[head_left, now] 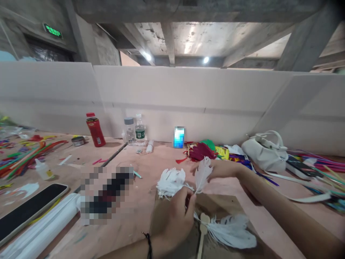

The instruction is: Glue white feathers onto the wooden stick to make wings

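My left hand [179, 212], with a dark cord bracelet at the wrist, pinches a white feather [204, 172] by its quill; the vane stands upright. Beyond that feather is my right hand [212, 169], low over the table near a pile of white feathers [171, 182]. Its fingers are mostly hidden, so their grip cannot be made out. Below my hands a flat wooden stick [203, 230] with a rounded, shaped head lies on a brown board [159, 216]. Another white feather [234, 232] spreads to the right from the stick's head.
Behind my right hand lie coloured feathers [201, 151], and a white handbag [265, 149] is at right. A red bottle [95, 131], clear bottles [140, 131] and a lit phone [179, 137] stand at the back. Left are a glue bottle [44, 171], dark phone [31, 212] and white roll [45, 230].
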Demonstrator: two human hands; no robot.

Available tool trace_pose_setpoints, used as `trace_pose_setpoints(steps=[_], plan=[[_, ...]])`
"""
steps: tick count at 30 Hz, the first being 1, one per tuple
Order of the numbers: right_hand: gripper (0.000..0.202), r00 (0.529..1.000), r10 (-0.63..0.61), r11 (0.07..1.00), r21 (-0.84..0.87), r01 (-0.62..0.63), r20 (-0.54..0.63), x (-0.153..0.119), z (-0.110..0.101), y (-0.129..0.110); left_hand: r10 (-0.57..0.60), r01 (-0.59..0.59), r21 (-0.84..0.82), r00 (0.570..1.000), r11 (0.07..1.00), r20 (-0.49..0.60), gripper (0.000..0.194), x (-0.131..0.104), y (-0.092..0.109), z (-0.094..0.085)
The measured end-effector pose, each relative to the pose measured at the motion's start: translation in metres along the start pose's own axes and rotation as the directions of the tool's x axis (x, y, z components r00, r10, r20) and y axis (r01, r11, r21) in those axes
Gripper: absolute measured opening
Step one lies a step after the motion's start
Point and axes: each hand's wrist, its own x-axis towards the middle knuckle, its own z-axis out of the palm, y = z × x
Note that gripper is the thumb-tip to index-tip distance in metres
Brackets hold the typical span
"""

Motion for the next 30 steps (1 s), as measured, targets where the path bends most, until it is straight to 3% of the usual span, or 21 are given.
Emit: trace_pose_setpoints(steps=[1,3,6,8,12,14,16,19,23,26,28,30], plan=[[0.031,0.992,-0.022,0.998,0.061,0.015,0.121,-0.017,0.007,-0.007,0.005,-0.005,-0.01,1.0,1.0,0.009,0.021,0.001,0.0,0.001],[0.028,0.992,-0.049,0.991,0.128,0.034,0.115,-0.044,0.022,-0.019,0.021,-0.02,-0.022,0.999,1.0,0.043,0.02,0.002,-0.001,0.002],[0.033,0.996,-0.039,0.978,0.2,0.054,-0.076,-0.067,0.038,-0.024,0.039,-0.041,0.015,0.993,0.999,0.107,0.022,0.001,-0.002,0.001],[0.036,0.974,0.03,0.96,0.279,0.034,-0.225,-0.076,0.042,-0.02,0.035,-0.055,0.129,0.988,0.99,0.152,0.028,-0.002,0.0,-0.001],[0.038,0.852,0.233,0.867,0.496,0.036,-0.469,-0.086,0.037,-0.009,0.066,-0.226,0.407,0.926,0.885,0.372,0.035,-0.015,0.009,-0.005],[0.038,0.793,0.29,0.801,0.589,0.104,-0.535,-0.088,0.035,-0.006,0.09,-0.297,0.438,0.896,0.848,0.435,0.026,-0.02,0.016,-0.006],[0.037,0.765,0.315,0.749,0.642,0.163,-0.561,-0.089,0.036,-0.005,0.043,-0.267,0.487,0.906,0.832,0.422,0.017,-0.022,0.022,-0.007],[0.034,0.783,0.32,0.694,0.694,0.19,-0.534,-0.092,0.039,-0.008,-0.025,-0.2,0.523,0.92,0.828,0.392,0.015,-0.021,0.026,-0.009],[0.031,0.812,0.307,0.624,0.75,0.222,-0.496,-0.097,0.042,-0.019,0.004,-0.117,0.361,0.954,0.925,0.299,0.012,-0.012,0.016,-0.01],[0.03,0.802,0.31,0.607,0.756,0.247,-0.51,-0.102,0.045,-0.026,-0.042,0.017,0.137,0.982,0.99,0.186,0.005,-0.001,0.007,-0.005],[0.03,0.777,0.328,0.634,0.735,0.241,-0.538,-0.104,0.05,-0.029,-0.132,0.146,-0.065,0.973,0.987,0.188,0.014,0.005,0.005,-0.003],[0.031,0.737,0.355,0.72,0.671,0.177,-0.576,-0.104,0.057,-0.031,-0.212,0.267,-0.238,0.949,0.934,0.234,0.025,0.008,0.007,-0.002]])
